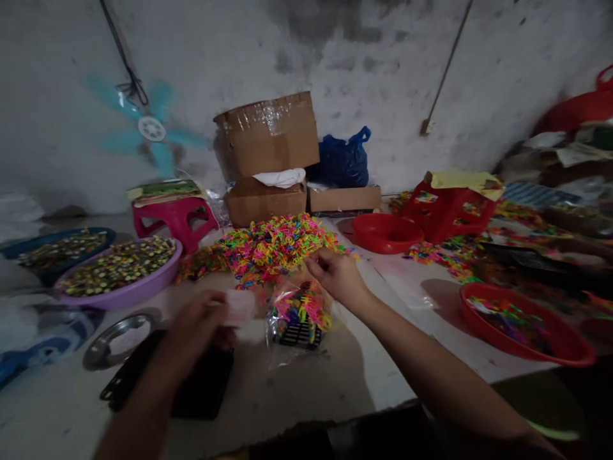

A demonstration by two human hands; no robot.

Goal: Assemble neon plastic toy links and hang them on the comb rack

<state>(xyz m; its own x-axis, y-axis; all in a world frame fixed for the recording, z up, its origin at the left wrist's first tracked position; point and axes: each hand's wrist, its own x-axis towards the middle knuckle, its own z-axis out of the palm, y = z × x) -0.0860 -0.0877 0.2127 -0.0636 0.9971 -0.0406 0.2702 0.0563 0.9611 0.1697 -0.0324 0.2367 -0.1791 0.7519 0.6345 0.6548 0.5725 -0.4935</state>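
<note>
My right hand [339, 276] is closed in a pinch at the upper edge of a clear plastic bag [301, 313]. Bright plastic pieces and a black grid-like piece [299, 335] show through the bag, which rests on the table. My left hand [204, 319], smeared by motion, has a small pale slip [240, 308] in its fingers, to the left of the bag. Partly hidden under my left forearm lies a flat black board [204, 383]. Behind the bag rises a heap of small neon plastic pieces [278, 246].
On the left are a purple basin [119, 300] of small pieces, a blue basin [108, 237] and a metal dish [96, 354]. Red basins [387, 233] and stools stand right and behind. Cardboard boxes [272, 140] and a spinning fan [152, 129] are near the wall.
</note>
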